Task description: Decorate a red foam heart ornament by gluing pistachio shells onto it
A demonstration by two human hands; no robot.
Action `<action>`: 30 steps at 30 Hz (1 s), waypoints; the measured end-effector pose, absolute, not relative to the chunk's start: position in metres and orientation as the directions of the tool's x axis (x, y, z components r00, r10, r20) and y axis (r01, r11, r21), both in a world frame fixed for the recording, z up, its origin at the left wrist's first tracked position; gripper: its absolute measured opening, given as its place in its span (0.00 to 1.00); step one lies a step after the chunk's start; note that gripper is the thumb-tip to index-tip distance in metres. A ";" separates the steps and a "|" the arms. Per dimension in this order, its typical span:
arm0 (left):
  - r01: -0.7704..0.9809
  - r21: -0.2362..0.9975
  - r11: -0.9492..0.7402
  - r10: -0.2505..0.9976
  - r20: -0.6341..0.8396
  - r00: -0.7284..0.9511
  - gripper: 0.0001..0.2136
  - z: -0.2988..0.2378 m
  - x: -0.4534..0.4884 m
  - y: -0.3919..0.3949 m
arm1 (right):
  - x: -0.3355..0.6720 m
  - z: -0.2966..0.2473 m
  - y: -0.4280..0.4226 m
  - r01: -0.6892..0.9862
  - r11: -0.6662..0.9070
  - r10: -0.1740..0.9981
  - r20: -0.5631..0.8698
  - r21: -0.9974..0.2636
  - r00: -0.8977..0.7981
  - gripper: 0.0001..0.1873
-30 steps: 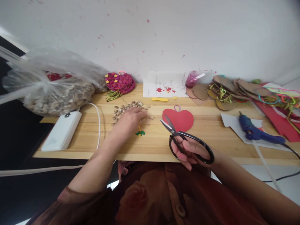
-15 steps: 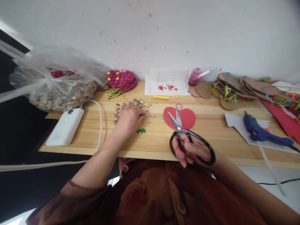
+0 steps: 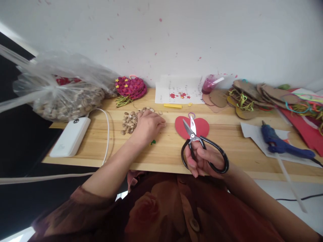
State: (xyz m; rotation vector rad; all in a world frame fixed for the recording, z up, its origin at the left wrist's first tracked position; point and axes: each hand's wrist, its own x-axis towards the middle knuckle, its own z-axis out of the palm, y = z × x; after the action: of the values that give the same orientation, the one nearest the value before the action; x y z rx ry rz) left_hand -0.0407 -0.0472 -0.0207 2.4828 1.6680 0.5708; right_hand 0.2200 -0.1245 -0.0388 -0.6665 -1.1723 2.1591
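My left hand [image 3: 150, 123] rests low over the pile of pistachio shells [image 3: 130, 121], at the pile's right side. Its fingertips are pinched together near the table; whatever they hold is hidden. A small green paper piece [image 3: 153, 142] shows just below this hand. My right hand [image 3: 205, 158] has its fingers through the black handles of a pair of scissors [image 3: 192, 135], whose blades point up and stand slightly apart. Behind the blades lies a red heart-shaped cutout [image 3: 203, 126] with a purple loop [image 3: 191, 115] at its top.
A plastic bag of shells [image 3: 68, 101] and a white power bank [image 3: 70, 137] with a cable stand left. At the back are a magenta shell-covered ornament [image 3: 131, 88], a paper with small stars [image 3: 164, 90] and a purple cup [image 3: 209, 85]. A blue glue gun [image 3: 280, 143] lies right.
My left hand has slid right across the shells, uncovering more of the pile's left side and covering the lone shell there. The scissors have barely shifted in my right hand.
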 end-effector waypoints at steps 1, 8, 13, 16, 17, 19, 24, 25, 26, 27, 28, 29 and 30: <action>0.871 0.281 -0.403 0.908 0.239 0.343 0.05 -0.021 -0.038 -0.047 | 0.220 -0.039 -0.125 -0.256 -0.441 0.696 -0.148 -0.860 -0.702 0.22; 0.887 0.246 -0.390 0.912 0.240 0.334 0.09 -0.022 -0.027 -0.042 | 0.219 -0.037 -0.124 -0.265 -0.439 0.697 -0.140 -0.858 -0.703 0.21; 0.899 0.252 -0.358 0.930 0.174 0.322 0.09 -0.015 -0.028 -0.040 | 0.220 -0.040 -0.124 -0.264 -0.445 0.704 -0.153 -0.856 -0.693 0.21; 0.904 0.268 -0.332 0.939 0.189 0.288 0.09 -0.015 -0.032 -0.041 | 0.219 -0.039 -0.124 -0.257 -0.443 0.708 -0.159 -0.859 -0.688 0.21; 0.905 0.272 -0.326 0.939 0.202 0.278 0.08 -0.015 -0.032 -0.041 | 0.219 -0.039 -0.124 -0.256 -0.444 0.708 -0.161 -0.859 -0.688 0.21; 0.904 0.273 -0.328 0.937 0.214 0.275 0.08 -0.016 -0.033 -0.042 | 0.218 -0.037 -0.124 -0.254 -0.454 0.704 -0.169 -0.854 -0.690 0.22; 0.899 0.235 -0.370 0.925 0.178 0.335 0.08 -0.015 -0.028 -0.042 | 0.216 -0.035 -0.124 -0.245 -0.455 0.709 -0.182 -0.856 -0.681 0.23; 0.901 0.221 -0.374 0.924 0.173 0.341 0.08 -0.015 -0.027 -0.042 | 0.216 -0.034 -0.123 -0.240 -0.454 0.710 -0.186 -0.858 -0.679 0.23; 0.903 0.206 -0.378 0.922 0.170 0.347 0.08 -0.014 -0.026 -0.041 | 0.216 -0.034 -0.123 -0.239 -0.455 0.711 -0.188 -0.858 -0.678 0.23; 0.904 0.190 -0.384 0.920 0.167 0.355 0.09 -0.014 -0.026 -0.041 | 0.216 -0.034 -0.123 -0.238 -0.456 0.710 -0.190 -0.858 -0.679 0.23; 0.902 0.176 -0.395 0.915 0.164 0.369 0.09 -0.013 -0.025 -0.040 | 0.216 -0.034 -0.123 -0.237 -0.458 0.709 -0.191 -0.857 -0.678 0.23; 0.896 0.164 -0.412 0.908 0.158 0.388 0.09 -0.014 -0.025 -0.040 | 0.216 -0.034 -0.123 -0.238 -0.460 0.709 -0.192 -0.856 -0.678 0.23; 0.887 0.155 -0.435 0.898 0.153 0.413 0.10 -0.014 -0.025 -0.039 | 0.216 -0.034 -0.123 -0.239 -0.461 0.710 -0.193 -0.855 -0.677 0.23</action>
State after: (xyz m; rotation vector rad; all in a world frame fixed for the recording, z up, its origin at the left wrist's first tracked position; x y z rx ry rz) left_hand -0.0250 -0.0387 -0.0138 2.5990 1.6423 0.3299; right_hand 0.2157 -0.1232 -0.0338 -0.7310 -1.1412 2.1558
